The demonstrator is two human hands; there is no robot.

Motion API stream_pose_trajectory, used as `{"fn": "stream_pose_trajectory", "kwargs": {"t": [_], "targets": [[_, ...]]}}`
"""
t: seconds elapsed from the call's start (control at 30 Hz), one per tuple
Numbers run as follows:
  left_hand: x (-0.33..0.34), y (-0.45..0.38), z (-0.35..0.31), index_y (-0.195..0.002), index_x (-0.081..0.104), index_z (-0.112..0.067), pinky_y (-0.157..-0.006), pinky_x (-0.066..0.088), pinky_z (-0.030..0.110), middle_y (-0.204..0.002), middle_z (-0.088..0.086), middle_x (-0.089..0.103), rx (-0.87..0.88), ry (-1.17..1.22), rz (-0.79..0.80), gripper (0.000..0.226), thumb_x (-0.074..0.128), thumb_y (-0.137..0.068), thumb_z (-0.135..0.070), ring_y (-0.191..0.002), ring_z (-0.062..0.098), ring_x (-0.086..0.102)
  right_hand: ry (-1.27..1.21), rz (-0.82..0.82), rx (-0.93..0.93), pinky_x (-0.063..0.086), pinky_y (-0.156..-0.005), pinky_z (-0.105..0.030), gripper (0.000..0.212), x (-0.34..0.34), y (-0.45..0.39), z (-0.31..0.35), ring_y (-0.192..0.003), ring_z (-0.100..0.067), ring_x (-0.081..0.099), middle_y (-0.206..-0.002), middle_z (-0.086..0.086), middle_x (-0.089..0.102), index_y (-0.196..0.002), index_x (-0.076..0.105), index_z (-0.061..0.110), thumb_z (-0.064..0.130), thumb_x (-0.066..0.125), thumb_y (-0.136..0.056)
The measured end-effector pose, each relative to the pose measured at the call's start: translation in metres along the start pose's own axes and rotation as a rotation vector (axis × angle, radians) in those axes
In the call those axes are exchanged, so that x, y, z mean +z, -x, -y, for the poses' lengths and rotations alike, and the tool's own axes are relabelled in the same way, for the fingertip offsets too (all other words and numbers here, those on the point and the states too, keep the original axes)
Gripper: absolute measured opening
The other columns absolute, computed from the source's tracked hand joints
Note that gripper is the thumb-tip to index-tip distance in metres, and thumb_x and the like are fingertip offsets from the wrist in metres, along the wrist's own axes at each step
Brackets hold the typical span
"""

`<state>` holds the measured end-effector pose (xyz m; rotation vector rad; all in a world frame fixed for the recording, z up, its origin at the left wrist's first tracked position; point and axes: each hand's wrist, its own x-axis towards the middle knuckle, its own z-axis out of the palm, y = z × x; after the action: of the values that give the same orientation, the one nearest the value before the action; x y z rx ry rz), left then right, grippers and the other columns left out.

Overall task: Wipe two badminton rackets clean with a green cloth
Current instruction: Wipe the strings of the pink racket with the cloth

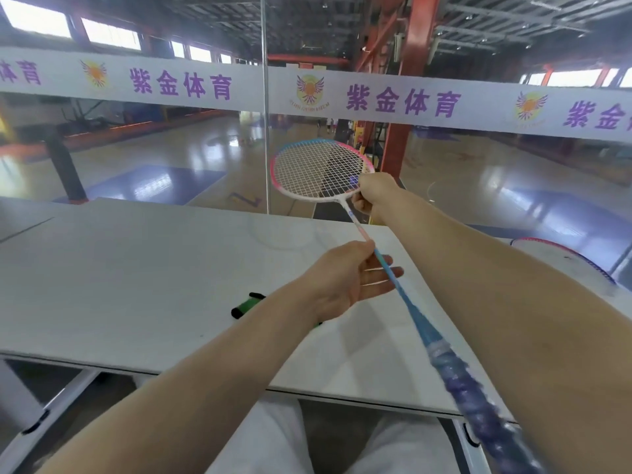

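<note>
Here, left hand pinching the thin racket shaft between thumb and forefinger, the other fingers stretched out straight and loose beneath the shaft, palm turned up. Beyond those fingers, right hand curled round the near right edge of the racket's frame where frame meets shaft; grip closed, knuckles toward the camera, fingertips hidden behind the frame. Ahead of both hands, oval head with white strings and a pink, white and pale blue rim, held up in the air above the far edge of the table, tilted slightly away. Back from the left fingers toward the body, shaft turning blue, then widening into a blurred purple-blue handle that runs down past the table's near edge to the lower right, free of either hand.

Just beneath the left wrist, green cloth with dark ends lying on the white table top, mostly covered by the forearm. Off to the right of the right forearm, second racket lying flat on the table, only part of its red-and-blue rim and strings showing. Farther out past the racket head, glass pane with a white banner carrying purple characters, shiny sports hall floor behind it. Nearest the body, white trousers below the table edge.
</note>
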<state>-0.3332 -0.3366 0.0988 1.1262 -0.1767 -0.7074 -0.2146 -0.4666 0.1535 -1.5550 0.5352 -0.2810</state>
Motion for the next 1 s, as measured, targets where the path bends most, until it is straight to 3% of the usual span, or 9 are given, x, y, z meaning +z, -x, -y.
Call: {"fn": "stream_pose_trajectory", "kwargs": {"t": [0.2,0.3,0.37,0.47,0.6,0.67,0.77,0.87,1.0], "targets": [[-0.012,0.008,-0.001,-0.089,0.051,-0.009,-0.057,0.057,0.027,-0.071,0.006,0.055,0.092,-0.076,-0.023,0.019,0.04,-0.104,-0.014,-0.05,0.012,0.057,-0.152,-0.044,0.035,0.047,-0.037,-0.019,0.027,-0.013,0.006,-0.004,-0.039,-0.014,0.05,-0.075,-0.012,0.054,-0.123,0.047,0.009,0.002,0.035,-0.1],[-0.029,0.01,-0.002,-0.088,0.051,-0.01,-0.049,0.049,0.022,-0.067,0.003,0.05,0.118,-0.219,-0.08,0.021,0.038,-0.104,-0.014,-0.045,0.01,0.047,-0.186,-0.034,0.047,0.051,-0.037,-0.023,0.037,-0.025,0.017,-0.007,-0.048,-0.02,0.062,-0.098,-0.019,0.062,-0.137,0.042,0.002,0.0,0.033,-0.101],[-0.042,0.012,-0.005,-0.087,0.052,-0.01,-0.045,0.045,0.02,-0.066,0.002,0.048,0.128,-0.358,-0.117,0.022,0.037,-0.103,-0.014,-0.046,0.01,0.044,-0.186,-0.006,0.07,0.051,-0.038,-0.024,0.037,-0.032,0.024,-0.011,-0.054,-0.024,0.068,-0.113,-0.024,0.064,-0.136,0.043,0.0,-0.001,0.033,-0.1],[-0.059,0.011,-0.014,-0.086,0.052,-0.011,-0.042,0.037,0.018,-0.065,0.001,0.046,0.155,-0.615,-0.167,0.023,0.035,-0.102,-0.013,-0.045,0.01,0.039,-0.183,0.023,0.087,0.054,-0.041,-0.026,0.032,-0.04,0.031,-0.018,-0.067,-0.025,0.069,-0.103,-0.024,0.069,-0.126,0.051,-0.004,0.0,0.035,-0.1],[-0.08,0.002,-0.035,-0.081,0.056,-0.016,-0.042,0.027,0.019,-0.066,-0.002,0.048,0.234,-0.97,-0.311,0.026,0.038,-0.1,-0.018,-0.048,0.013,0.037,-0.213,-0.008,0.098,0.056,-0.047,-0.025,0.027,-0.054,0.03,-0.027,-0.055,-0.019,0.068,-0.088,-0.018,0.072,-0.115,0.059,-0.002,0.007,0.038,-0.1],[-0.092,-0.002,-0.046,-0.08,0.059,-0.017,-0.046,0.03,0.024,-0.072,0.001,0.054,0.281,-1.157,-0.352,0.029,0.038,-0.1,-0.021,-0.054,0.016,0.042,-0.23,-0.056,0.094,0.053,-0.044,-0.022,0.024,-0.063,0.028,-0.03,-0.044,-0.015,0.063,-0.08,-0.012,0.07,-0.105,0.061,0.004,0.007,0.038,-0.099],[-0.114,-0.009,-0.057,-0.088,0.064,-0.016,-0.063,0.041,0.033,-0.085,0.005,0.061,0.323,-1.423,-0.383,0.031,0.037,-0.102,-0.025,-0.072,0.025,0.054,-0.272,-0.103,0.088,0.049,-0.041,-0.018,0.021,-0.079,0.022,-0.037,-0.046,-0.013,0.055,-0.071,-0.007,0.062,-0.091,0.058,0.007,0.0,0.039,-0.094],[-0.135,-0.021,-0.062,-0.086,0.063,-0.021,-0.06,0.038,0.032,-0.079,0.001,0.06,0.365,-1.606,-0.419,0.031,0.038,-0.101,-0.03,-0.071,0.022,0.055,-0.309,-0.146,0.109,0.045,-0.038,-0.016,0.022,-0.098,0.007,-0.051,-0.043,-0.01,0.052,-0.07,-0.004,0.06,-0.095,0.06,0.01,-0.001,0.041,-0.093],[-0.161,-0.045,-0.056,-0.079,0.061,-0.025,-0.062,0.038,0.034,-0.072,-0.005,0.058,0.373,-1.713,-0.475,0.033,0.039,-0.101,-0.034,-0.07,0.019,0.053,-0.17,-0.236,0.134,0.035,-0.036,-0.013,0.026,-0.121,-0.016,-0.076,-0.035,-0.008,0.039,-0.065,-0.006,0.056,-0.099,0.059,0.01,0.009,0.033,-0.098]]}}
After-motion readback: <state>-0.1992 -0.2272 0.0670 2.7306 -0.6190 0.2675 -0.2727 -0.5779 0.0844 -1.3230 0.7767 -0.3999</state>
